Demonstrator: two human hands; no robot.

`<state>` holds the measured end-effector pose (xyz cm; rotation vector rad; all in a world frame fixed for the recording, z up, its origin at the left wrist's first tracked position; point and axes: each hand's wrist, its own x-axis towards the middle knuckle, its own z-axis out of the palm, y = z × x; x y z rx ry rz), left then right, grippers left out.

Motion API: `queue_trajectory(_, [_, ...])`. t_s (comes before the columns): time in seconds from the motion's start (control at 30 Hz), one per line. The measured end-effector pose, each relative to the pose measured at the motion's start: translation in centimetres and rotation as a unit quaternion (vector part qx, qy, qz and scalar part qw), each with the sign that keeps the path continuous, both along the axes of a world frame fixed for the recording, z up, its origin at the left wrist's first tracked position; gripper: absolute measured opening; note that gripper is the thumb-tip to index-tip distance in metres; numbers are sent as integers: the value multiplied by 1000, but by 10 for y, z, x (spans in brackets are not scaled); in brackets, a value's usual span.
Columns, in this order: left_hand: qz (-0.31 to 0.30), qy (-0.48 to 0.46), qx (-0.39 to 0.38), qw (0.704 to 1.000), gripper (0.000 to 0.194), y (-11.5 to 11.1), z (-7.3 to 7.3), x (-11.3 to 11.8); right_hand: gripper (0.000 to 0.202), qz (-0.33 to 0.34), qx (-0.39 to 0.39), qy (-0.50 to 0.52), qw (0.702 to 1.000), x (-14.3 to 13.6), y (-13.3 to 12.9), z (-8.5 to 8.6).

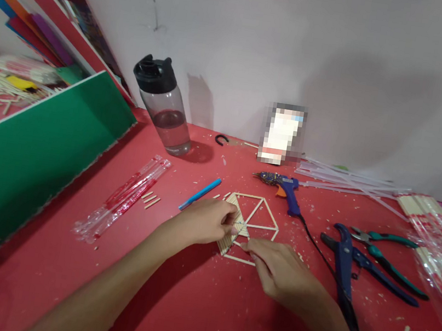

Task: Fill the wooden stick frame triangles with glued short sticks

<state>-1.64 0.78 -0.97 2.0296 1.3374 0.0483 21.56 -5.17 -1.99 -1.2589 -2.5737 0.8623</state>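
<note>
A hexagonal frame of thin wooden sticks (261, 227) lies flat on the red table, with spokes meeting at its middle. Its left part is covered by sticks laid side by side (226, 242). My left hand (212, 221) rests over that covered part, fingers curled and pinched together near the middle; what they pinch is too small to make out. At the lower side of the frame, my right hand (273, 263) has thumb and forefinger closed around a short wooden stick (237, 243). Left of the frame lie a blue pen (200, 194) and several short cut sticks (151, 200).
A blue glue gun (284, 187) lies behind the frame, its cord running right. Cutters (343, 261) and green-handled pliers (386, 251) lie at right. A water bottle (165, 110), phone (281, 136), green panel (39, 160) and stick packets (129, 196) stand or lie around.
</note>
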Motion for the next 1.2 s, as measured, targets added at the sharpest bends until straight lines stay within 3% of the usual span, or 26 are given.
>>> queue_trajectory(0.17, [6,4,-3,1000,13,0,2,1,32,31,-20,-49,998,-2,2,6])
queue_trajectory(0.37, [1,0,-7,1000,15,1,0,1,29,5,-23,14,1000,0,5,4])
queue_trajectory(0.53, [-3,0,-2,1000,17,1,-1,0,31,0,-17,10,1000,0,3,1])
queue_trajectory(0.9, [-9,-2,-2,1000,17,1,-1,0,30,-7,-45,38,998,3,7,9])
queue_trajectory(1.2, [2,-7,-4,1000,16,0,-2,0,30,-1,-24,10,1000,0,4,1])
